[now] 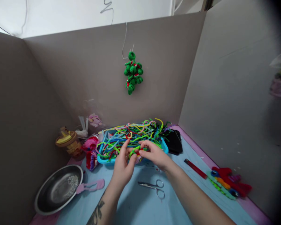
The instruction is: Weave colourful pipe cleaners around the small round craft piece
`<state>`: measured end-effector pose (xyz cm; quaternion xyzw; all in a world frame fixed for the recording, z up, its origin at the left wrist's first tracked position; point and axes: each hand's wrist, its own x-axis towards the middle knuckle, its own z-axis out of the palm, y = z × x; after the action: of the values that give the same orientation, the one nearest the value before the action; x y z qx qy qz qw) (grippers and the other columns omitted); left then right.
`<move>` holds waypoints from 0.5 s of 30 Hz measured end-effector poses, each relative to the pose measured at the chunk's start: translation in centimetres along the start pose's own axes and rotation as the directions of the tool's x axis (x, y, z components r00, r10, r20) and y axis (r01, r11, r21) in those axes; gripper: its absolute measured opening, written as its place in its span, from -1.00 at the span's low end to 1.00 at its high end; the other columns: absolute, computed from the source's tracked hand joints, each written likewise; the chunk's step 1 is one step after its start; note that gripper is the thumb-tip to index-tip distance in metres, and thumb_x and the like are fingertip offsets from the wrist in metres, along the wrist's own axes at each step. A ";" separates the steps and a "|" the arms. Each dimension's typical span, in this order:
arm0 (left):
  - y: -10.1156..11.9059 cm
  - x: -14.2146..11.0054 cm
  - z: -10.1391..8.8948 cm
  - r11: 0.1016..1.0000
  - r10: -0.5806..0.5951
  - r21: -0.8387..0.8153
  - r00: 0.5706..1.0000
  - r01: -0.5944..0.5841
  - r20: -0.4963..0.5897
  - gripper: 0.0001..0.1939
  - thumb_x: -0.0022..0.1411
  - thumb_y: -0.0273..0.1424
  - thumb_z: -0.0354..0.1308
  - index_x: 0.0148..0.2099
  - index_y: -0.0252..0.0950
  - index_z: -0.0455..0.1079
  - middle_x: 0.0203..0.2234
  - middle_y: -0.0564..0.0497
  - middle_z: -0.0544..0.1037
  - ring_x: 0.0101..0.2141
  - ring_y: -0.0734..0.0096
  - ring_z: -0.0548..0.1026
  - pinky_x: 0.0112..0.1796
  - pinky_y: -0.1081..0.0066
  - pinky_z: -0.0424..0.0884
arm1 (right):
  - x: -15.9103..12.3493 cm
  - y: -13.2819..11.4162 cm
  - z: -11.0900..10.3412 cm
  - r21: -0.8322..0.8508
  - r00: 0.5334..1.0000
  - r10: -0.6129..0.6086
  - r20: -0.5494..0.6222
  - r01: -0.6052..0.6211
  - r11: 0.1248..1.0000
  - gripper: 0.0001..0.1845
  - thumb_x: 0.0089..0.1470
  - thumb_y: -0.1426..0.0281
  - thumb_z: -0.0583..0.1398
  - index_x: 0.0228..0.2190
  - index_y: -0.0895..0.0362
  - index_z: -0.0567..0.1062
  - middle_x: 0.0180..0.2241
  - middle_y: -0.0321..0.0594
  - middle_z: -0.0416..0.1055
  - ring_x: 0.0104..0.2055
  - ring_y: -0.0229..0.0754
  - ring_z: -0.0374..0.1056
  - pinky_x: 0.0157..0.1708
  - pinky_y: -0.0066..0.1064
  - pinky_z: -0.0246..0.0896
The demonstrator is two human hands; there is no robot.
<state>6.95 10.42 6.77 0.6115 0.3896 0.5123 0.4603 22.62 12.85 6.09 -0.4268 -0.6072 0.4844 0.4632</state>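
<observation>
Both hands meet at the front edge of a blue plastic basket [103, 161] heaped with pipe cleaners [128, 132] in many colours. My left hand [123, 167] has its fingers closed on a small twisted piece of pipe cleaner [136, 151], bright green with some red. My right hand [153, 153] pinches the same piece from the other side. Fingers hide part of it, so its full shape cannot be made out. Below the hands, a pair of metal scissors [152, 186] lies on the blue table cover [131, 206].
A steel bowl [58, 190] with small white bits and a pink clip stands left, near a brown cup [71, 145]. A black tray [174, 142], a red stick [195, 168] and fuzzy pieces [234, 181] lie right. Grey panels surround the table; a green ornament [133, 73] hangs behind.
</observation>
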 end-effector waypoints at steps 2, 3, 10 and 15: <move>-0.4 0.0 0.0 0.998 0.017 0.059 1.000 -0.017 0.000 -0.32 0.15 -0.36 0.12 0.27 -0.26 -0.05 -0.29 -0.03 0.47 -0.26 0.36 0.45 -0.21 0.36 0.36 | 0.0 0.2 0.2 -0.033 1.000 -0.009 -0.022 0.008 0.999 -0.77 -0.09 0.27 0.24 -0.43 0.11 0.32 -0.03 -0.08 0.30 0.03 -0.02 0.23 -0.03 -0.18 0.14; -0.5 0.0 0.0 0.996 0.024 0.091 1.000 -0.023 -0.002 -0.30 0.15 -0.37 0.12 0.28 -0.27 -0.07 -0.31 -0.02 0.47 -0.26 0.36 0.45 -0.20 0.35 0.35 | 0.1 0.2 0.2 -0.045 1.000 -0.005 -0.027 0.004 0.999 -0.78 -0.09 0.29 0.24 -0.43 0.12 0.32 -0.03 -0.09 0.29 0.02 -0.02 0.24 -0.05 -0.18 0.16; -0.2 -0.1 -0.2 0.998 -0.033 0.051 0.997 0.029 0.063 -0.21 0.15 -0.37 0.12 0.32 -0.31 -0.20 -0.43 0.02 0.46 -0.39 0.41 0.44 -0.30 0.40 0.33 | -0.3 -1.2 -0.7 -0.074 0.986 -0.143 0.086 0.150 0.986 -0.68 -0.02 0.39 0.18 -0.16 0.06 0.36 0.07 -0.14 0.22 0.11 -0.09 0.18 -0.04 -0.24 0.17; 0.5 -0.2 -0.4 1.000 -0.010 0.000 0.987 0.010 0.160 -0.21 0.15 -0.42 0.12 0.32 -0.26 -0.22 -0.39 0.01 0.47 -0.34 0.40 0.45 -0.24 0.37 0.35 | -0.6 -2.1 -1.3 -0.203 0.956 -0.184 0.229 0.232 0.951 -0.91 0.02 0.36 0.18 -0.44 0.12 0.46 -0.02 -0.10 0.32 0.07 -0.05 0.22 0.01 -0.19 0.11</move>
<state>6.56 10.13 7.18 0.6483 0.3545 0.4594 0.4929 23.85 12.13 8.15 -0.3575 -0.7454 0.4015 0.3943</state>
